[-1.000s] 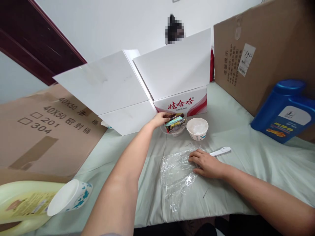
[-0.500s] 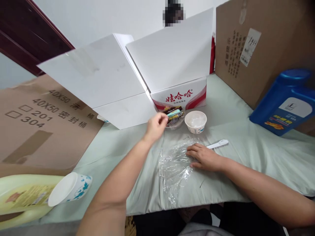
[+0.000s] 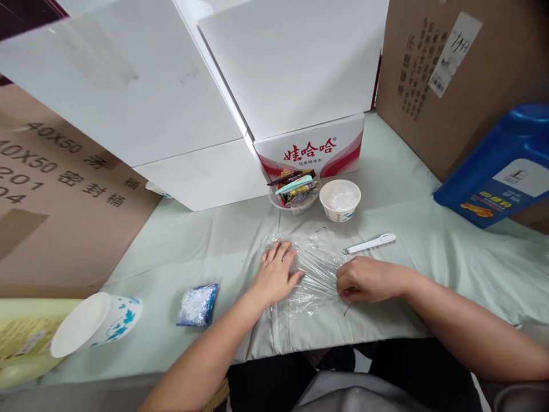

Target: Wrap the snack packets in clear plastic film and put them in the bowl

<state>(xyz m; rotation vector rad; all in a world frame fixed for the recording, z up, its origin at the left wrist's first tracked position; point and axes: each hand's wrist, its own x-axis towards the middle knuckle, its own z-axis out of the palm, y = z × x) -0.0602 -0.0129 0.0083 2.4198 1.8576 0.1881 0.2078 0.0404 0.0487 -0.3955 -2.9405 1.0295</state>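
Observation:
A crumpled sheet of clear plastic film (image 3: 315, 269) lies on the pale green cloth between my hands. My left hand (image 3: 277, 272) rests on its left part, palm down with fingers spread. At the right edge my right hand (image 3: 366, 280) is closed, its fingers pinching the film, which is drawn into creases between the hands. Just beyond my right hand lies a slim white-handled tool (image 3: 371, 244), perhaps a utility knife. Past the film stand a clear bowl (image 3: 295, 207) of small wrapped packets with a mint-green strip on top (image 3: 295, 185), and a white paper bowl (image 3: 340, 203) holding something translucent.
White boxes (image 3: 309, 146) stand across the back, with brown cartons (image 3: 412, 74) on both sides. A blue bottle (image 3: 493, 171) is at right. On the left are a blue-and-silver packet (image 3: 198, 306), a tipped paper bowl (image 3: 120, 320) and a pale yellow bottle (image 3: 30, 337).
My left hand has come back from the bowl of packets onto the film. My right hand has closed on the film's edge. The blue-and-silver packet now shows beside my left arm.

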